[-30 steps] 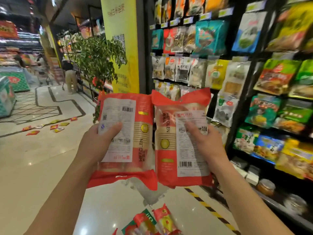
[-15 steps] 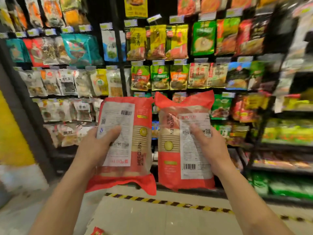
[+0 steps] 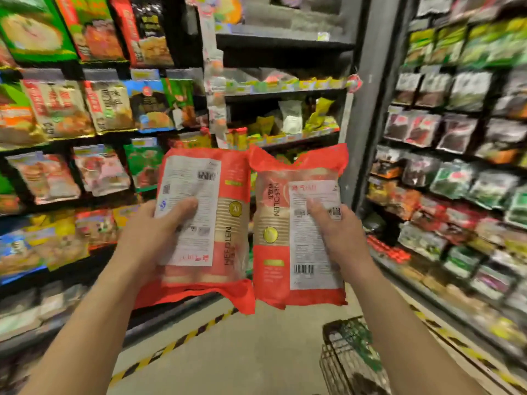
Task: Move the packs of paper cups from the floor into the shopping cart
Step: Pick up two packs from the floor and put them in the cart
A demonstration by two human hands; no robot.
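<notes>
Left hand (image 3: 148, 238): clamped on the left pack of paper cups (image 3: 205, 223), thumb (image 3: 182, 208) pressed across the white label, other fingers hidden behind the pack.
Right hand (image 3: 342, 232): clamped on the right pack of paper cups (image 3: 299, 229), thumb on the printed label, remaining fingers out of sight behind the pack.
Packs: both upright, held out at chest height, inner edges touching or nearly so between the two thumbs; red crimped ends hanging loose below the palms.
Shopping cart (image 3: 342, 357): low and to the right of the right hand's fingers, beneath the right forearm; only a wire corner showing, with something green inside.
Shelves (image 3: 456, 195): close on both sides, beyond the fingertips and just outside each wrist.
Step in hand (judged): carrying both packs toward the cart, drop not yet made.
Risk, slip: slick film gripped mid-body by thumb pressure alone; likely to slide through the fingers if tilted sharply on the way down.
Risk, crush: soft stacks of cups under the thumbs; too hard a squeeze could dent them.
Risk, miss: cart mostly hidden under the right arm, view heavily blurred; a release made too early could land a pack on the floor (image 3: 256, 352) beside the rim.
Risk, snag: left pack must cross over to the right; loose lower flap could catch the wire edge or knock the right pack.
</notes>
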